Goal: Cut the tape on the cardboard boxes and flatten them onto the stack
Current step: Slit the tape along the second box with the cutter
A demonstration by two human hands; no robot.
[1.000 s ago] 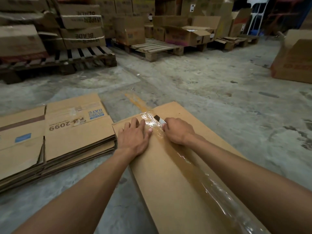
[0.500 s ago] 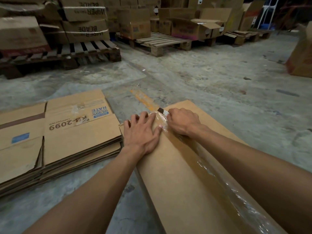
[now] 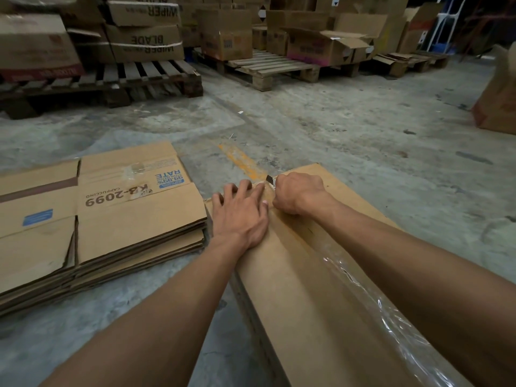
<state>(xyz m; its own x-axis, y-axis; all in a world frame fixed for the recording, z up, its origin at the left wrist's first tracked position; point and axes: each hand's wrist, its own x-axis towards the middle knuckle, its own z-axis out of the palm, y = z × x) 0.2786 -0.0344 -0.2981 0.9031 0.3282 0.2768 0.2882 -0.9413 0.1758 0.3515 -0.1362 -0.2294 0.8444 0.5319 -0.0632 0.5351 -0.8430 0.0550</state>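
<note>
A brown cardboard box [image 3: 301, 311] lies in front of me with a strip of clear tape [image 3: 371, 297] running along its top seam. My left hand [image 3: 240, 216] presses flat on the box top, fingers spread, just left of the seam near the far edge. My right hand [image 3: 298, 192] grips a small cutter [image 3: 270, 180], whose tip sticks out at the far end of the tape. On the floor to the left lies a stack of flattened boxes [image 3: 111, 222], the top one printed "KB-2099".
Wooden pallets [image 3: 156, 79] loaded with cardboard boxes [image 3: 145, 37] line the back. Another pallet [image 3: 268, 68] holds an open box. One more brown box [image 3: 499, 99] stands at the right edge. Bare concrete floor [image 3: 363, 129] lies between them.
My right hand has slid the cutter forward along the tape to the box's far edge. My left hand moved forward with it, still flat on the box.
</note>
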